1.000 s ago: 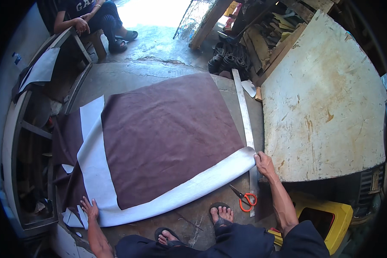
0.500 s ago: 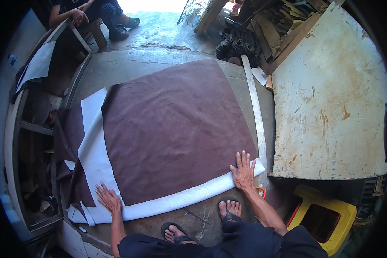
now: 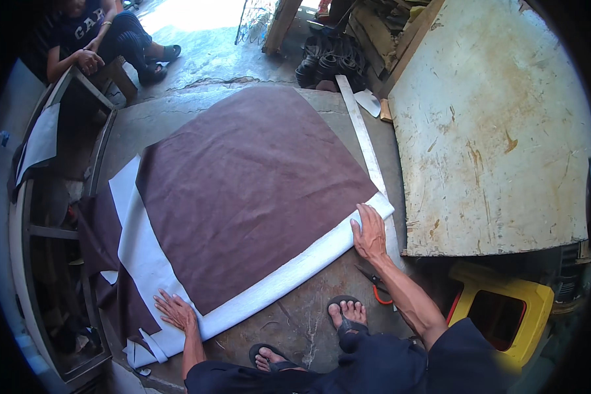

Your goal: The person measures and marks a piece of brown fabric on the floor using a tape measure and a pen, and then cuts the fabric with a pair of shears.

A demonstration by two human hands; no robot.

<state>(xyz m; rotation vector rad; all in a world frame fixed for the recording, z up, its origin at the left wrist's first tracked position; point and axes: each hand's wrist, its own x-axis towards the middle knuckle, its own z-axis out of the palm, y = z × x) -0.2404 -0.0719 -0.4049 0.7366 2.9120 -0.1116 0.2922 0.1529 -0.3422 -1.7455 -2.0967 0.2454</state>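
Note:
A large sheet of dark brown leather-like material (image 3: 249, 177) with a white backing lies spread on the floor. Its near edge is turned over into a long white roll (image 3: 289, 279) running from lower left to right. My left hand (image 3: 176, 312) rests flat with fingers apart on the white backing near the roll's left end. Toward the other end, my right hand (image 3: 370, 235) lies over the roll with its fingers extended. Scissors with orange handles (image 3: 381, 294) are on the floor beside my right forearm. A white folded flap (image 3: 138, 236) crosses the sheet's left part.
A long pale straight strip (image 3: 361, 141) lies along the sheet's right side. Beyond it leans a big stained board (image 3: 486, 138), with a yellow frame-like object (image 3: 535, 315) below. An open-fronted cabinet (image 3: 59, 233) stands left. Another person (image 3: 92, 56) sits at the far left.
The rolled edge and sheet have swung, the right end moving farther away and the left end nearer. Both hands stay on the material. More of the scissors now shows. The whole view has shifted.

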